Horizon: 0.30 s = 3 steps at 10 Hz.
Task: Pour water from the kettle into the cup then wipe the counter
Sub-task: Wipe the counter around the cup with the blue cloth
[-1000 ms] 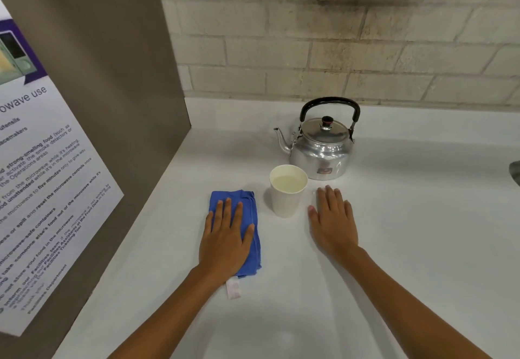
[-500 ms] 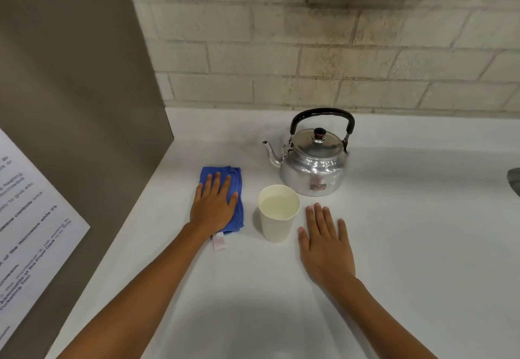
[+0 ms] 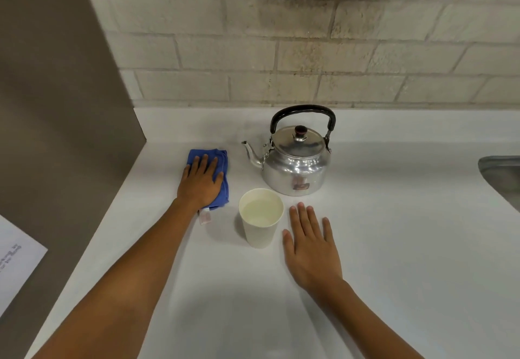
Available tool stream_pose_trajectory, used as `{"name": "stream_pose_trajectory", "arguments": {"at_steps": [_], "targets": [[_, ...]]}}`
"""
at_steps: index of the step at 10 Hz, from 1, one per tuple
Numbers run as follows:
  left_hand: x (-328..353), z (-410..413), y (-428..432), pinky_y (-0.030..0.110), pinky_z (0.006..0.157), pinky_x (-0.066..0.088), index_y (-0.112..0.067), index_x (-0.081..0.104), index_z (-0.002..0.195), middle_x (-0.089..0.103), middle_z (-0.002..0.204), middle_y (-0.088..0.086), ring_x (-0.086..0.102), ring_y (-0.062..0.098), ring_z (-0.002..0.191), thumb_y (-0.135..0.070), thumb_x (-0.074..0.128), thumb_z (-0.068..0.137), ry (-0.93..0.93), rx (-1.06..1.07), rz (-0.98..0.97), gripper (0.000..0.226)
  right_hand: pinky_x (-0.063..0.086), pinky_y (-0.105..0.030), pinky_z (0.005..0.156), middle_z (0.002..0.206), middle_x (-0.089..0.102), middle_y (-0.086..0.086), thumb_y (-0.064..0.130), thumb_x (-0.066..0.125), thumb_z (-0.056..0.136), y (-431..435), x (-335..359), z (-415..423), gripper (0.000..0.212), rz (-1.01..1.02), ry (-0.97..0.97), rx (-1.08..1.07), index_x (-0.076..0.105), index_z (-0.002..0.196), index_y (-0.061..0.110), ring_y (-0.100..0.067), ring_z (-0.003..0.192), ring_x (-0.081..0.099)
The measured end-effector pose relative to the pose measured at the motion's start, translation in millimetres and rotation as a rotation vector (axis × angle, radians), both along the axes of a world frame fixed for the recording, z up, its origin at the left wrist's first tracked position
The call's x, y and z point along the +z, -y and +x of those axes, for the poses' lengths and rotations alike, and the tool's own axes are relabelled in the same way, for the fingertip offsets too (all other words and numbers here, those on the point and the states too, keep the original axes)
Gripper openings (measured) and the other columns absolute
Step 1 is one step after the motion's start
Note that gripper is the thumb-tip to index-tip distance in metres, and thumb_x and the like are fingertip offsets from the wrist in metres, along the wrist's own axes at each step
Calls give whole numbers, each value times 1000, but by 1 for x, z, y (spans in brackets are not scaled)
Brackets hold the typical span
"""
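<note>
White counter [image 3: 394, 246] runs from a grey side panel [image 3: 56, 105] on the left to the edge of a steel sink [image 3: 503, 178] at far right; brick wall [image 3: 281, 49] behind. Most of the surface is bare and looks dry from here; I cannot make out any spill.

Kettle [image 3: 295, 167] stands upright near the back, lid on, handle up, spout pointing left toward the cloth. Nobody is holding it.

Paper cup [image 3: 261, 218] stands upright just in front of the kettle, apart from it, with water showing inside. Pouring step judged done.

Left hand [image 3: 201, 181] lies flat, palm down, on the blue cloth [image 3: 221, 189], fingers extended and close together, pressing rather than clutching. The cloth is folded into a pad, long axis running front to back, a white tag [image 3: 204, 217] sticking out at its near end by the wrist. It sits left of the cup and left of the kettle spout, close to the side panel.

Right hand [image 3: 309, 246] rests flat on the counter just right of the cup, fingers slightly spread, holding nothing, not touching the cup.

Relation that matters: the cloth is already under the left hand, and the unwiped counter lies to its right and toward the person. The cup and kettle stand directly in a rightward sweep. Judgement: wipe toward the near edge first, or steady the cup with the right hand, which is the nearer one.
</note>
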<state>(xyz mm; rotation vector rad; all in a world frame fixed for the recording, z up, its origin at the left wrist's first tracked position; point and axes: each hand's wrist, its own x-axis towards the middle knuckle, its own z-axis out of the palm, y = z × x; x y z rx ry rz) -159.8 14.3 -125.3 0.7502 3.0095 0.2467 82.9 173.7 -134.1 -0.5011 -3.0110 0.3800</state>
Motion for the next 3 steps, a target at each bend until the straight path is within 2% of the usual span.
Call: {"name": "stream_pose_trajectory", "arguments": {"at_steps": [1, 2, 3], "targets": [[5, 1, 0, 44, 117, 3, -17, 5, 145, 4, 157, 10, 1, 28, 143, -41, 20, 96, 46, -9, -25, 56, -12, -40, 117, 157, -12, 3, 42, 6, 95, 0, 0, 1, 56, 1, 0, -5, -15, 143, 21, -12, 142, -18], [14, 0, 2, 44, 116, -2, -20, -4, 144, -8, 156, 9, -8, 26, 143, -47, 17, 95, 184, -1, -47, 60, -12, -40, 117, 157, -12, 2, 42, 7, 95, -1, 2, 0, 56, -17, 4, -2, -14, 143, 21, -13, 142, -17], [29, 7, 3, 45, 115, -6, -21, -11, 143, -12, 155, 12, -12, 26, 143, -50, 16, 94, 186, 26, -3, 64, -11, -40, 117, 157, -12, 1, 41, 8, 96, -1, 4, 0, 57, -19, 7, 0, -12, 144, 19, -14, 143, -16]]}}
